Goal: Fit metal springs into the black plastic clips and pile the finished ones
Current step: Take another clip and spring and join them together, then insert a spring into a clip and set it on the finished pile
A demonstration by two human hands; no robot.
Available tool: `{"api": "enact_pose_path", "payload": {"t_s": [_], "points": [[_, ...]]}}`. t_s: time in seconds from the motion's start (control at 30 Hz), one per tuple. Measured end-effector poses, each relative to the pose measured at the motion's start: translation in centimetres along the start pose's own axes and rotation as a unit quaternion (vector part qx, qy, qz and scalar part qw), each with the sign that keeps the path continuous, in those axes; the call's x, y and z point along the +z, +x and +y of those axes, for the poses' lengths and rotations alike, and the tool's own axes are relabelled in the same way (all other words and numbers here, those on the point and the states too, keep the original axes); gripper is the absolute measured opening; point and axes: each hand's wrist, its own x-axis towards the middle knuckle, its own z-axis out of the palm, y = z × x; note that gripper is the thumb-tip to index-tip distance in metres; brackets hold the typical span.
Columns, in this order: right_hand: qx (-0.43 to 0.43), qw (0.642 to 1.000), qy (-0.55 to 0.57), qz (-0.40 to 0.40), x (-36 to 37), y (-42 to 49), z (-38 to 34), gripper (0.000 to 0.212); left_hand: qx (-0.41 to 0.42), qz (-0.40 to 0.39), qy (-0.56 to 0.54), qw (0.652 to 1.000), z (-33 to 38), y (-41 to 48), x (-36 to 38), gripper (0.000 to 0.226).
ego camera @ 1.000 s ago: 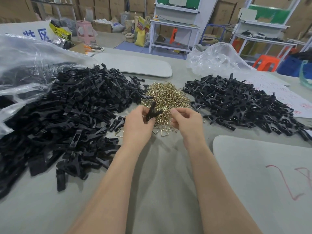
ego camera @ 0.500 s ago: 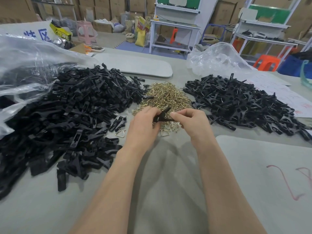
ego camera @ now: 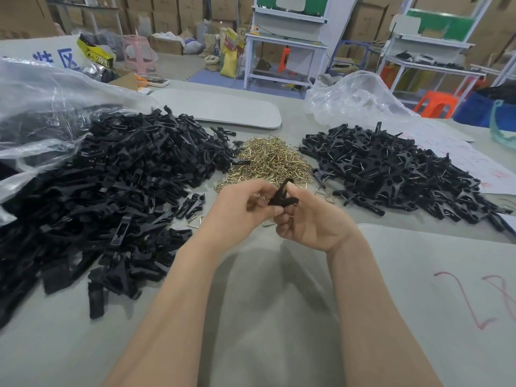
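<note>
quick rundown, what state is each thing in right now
black clip: held in both hands, spring hidden
left hand: pinching the clip
right hand: gripping the clip
spring pile: loose heap
right clip pile: heaped, springs fitted
left clip pile: heaped, no springs visible

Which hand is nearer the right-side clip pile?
Right. The right hand is just left of the right-side clip pile; the left hand is farther left, across the held clip.

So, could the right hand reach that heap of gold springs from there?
Probably yes: the springs lie just beyond the right hand, with nothing between. But it is busy, gripping a clip together with the left hand.
</note>
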Motion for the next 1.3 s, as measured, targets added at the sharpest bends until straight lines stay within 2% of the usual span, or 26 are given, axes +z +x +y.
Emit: {"api": "enact_pose_path", "payload": {"t_s": [0.17, 0.27, 0.37, 0.5, 0.67, 0.73, 0.83, 0.87, 0.9, 1.0, 1.03, 1.07, 1.13, 1.17, 1.23, 1.3], "points": [[0.050, 0.996, -0.072, -0.007, -0.2, 0.0, 0.2, 0.056, 0.004, 0.000, -0.008, 1.000, 0.5, -0.2, -0.2, 0.033], [0.070, 0.993, -0.091, -0.036, -0.3, 0.1, 0.3, 0.057, 0.024, -0.010, 0.011, 1.000, 0.6, -0.3, -0.3, 0.029], [0.049, 0.996, -0.043, -0.064, -0.2, 0.3, 0.6, 0.053, 0.071, 0.003, 0.066, 0.995, 0.7, -0.1, -0.4, 0.019], [0.014, 0.998, -0.008, -0.066, 0.1, 0.6, 1.0, 0.047, 0.089, 0.022, 0.058, 0.994, 1.0, 0.0, -0.4, 0.029], [0.021, 0.999, -0.017, -0.032, 0.4, 1.0, 1.4, 0.040, 0.091, 0.015, 0.045, 0.995, 1.1, -0.1, -0.5, 0.027], [0.024, 0.999, -0.028, -0.017, 0.4, 1.2, 1.5, 0.049, 0.082, 0.018, 0.023, 0.996, 0.8, -0.1, -0.4, 0.025], [0.021, 0.994, -0.098, 0.035, 0.1, 1.1, 0.9, 0.075, 0.030, 0.040, 0.036, 0.998, 0.2, 0.0, -0.2, 0.017], [0.010, 0.990, -0.126, 0.060, -0.1, 1.0, 0.7, 0.079, 0.015, 0.042, 0.060, 0.997, 0.0, 0.1, -0.2, 0.016], [-0.012, 0.984, -0.160, 0.079, -0.2, 0.9, 0.5, 0.074, 0.009, 0.037, 0.094, 0.995, -0.2, 0.2, -0.1, 0.018], [-0.109, 0.944, -0.281, 0.134, 0.2, 1.0, 0.3, 0.022, 0.016, 0.007, 0.151, 0.988, -0.3, 0.3, 0.6, 0.038], [-0.151, 0.926, -0.289, 0.190, 0.2, 1.2, 0.3, 0.013, 0.009, 0.006, 0.159, 0.987, -0.2, 0.3, 0.7, 0.046], [-0.194, 0.904, -0.273, 0.265, 0.0, 1.3, 0.3, 0.013, -0.010, 0.017, 0.179, 0.984, -0.2, 0.3, 0.7, 0.052], [-0.268, 0.841, -0.203, 0.425, -1.0, 1.4, -0.2, 0.037, -0.082, 0.096, 0.256, 0.958, -0.5, 0.3, -0.3, 0.054], [-0.284, 0.804, -0.192, 0.485, -1.8, 1.1, -0.5, 0.054, -0.126, 0.150, 0.301, 0.933, -0.9, 0.3, -1.1, 0.050], [-0.259, 0.746, -0.269, 0.552, -2.9, 0.8, -0.6, 0.083, -0.220, 0.215, 0.357, 0.882, -1.6, -0.1, -2.7, 0.042], [-0.229, 0.692, -0.387, 0.565, -2.3, 1.1, -0.3, 0.091, -0.294, 0.190, 0.366, 0.862, -2.0, -0.3, -3.3, 0.034]]}}
